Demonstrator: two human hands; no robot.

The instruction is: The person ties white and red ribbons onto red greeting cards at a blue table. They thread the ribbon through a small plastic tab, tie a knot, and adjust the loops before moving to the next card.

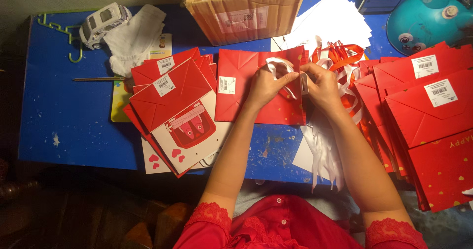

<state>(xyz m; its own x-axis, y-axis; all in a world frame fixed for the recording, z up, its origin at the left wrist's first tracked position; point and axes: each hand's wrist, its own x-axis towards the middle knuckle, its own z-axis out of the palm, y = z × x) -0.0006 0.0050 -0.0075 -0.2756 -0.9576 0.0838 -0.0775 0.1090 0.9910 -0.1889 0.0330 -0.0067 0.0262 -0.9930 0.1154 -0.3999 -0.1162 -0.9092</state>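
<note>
Both hands are pinched shut on a white ribbon (pixel 277 67) right at the top edge of a flat red paper bag (pixel 256 89). Left hand (pixel 266 85) has its fingers curled tight around the loop of it, thumb pressing along the bag's edge. Right hand (pixel 322 84) has a closed grip too, holding the ribbon end just beside the left thumb, so the two hands are practically touching. The bag lies folded flat on the blue worktop (pixel 69 116), straight in front of the person, with a small white barcode sticker on its left part.

Left of it there's a fanned pile of finished bags (pixel 172 106), red ones on top of a white one with a red picture and hearts. On the right, a bigger stack of red bags (pixel 423 111), overlapping like shingles. Between that stack and the right hand sits a tangle of orange and white ribbons (pixel 340 57), with more white ribbons (pixel 322 155) hanging off the near edge of the worktop. Behind everything: a cardboard box (pixel 246 10), loose white paper sheets (pixel 335 20), a toy car (pixel 103 22), a white cloth (pixel 135 37) and a teal plastic toy (pixel 431 15) in the far right corner.
</note>
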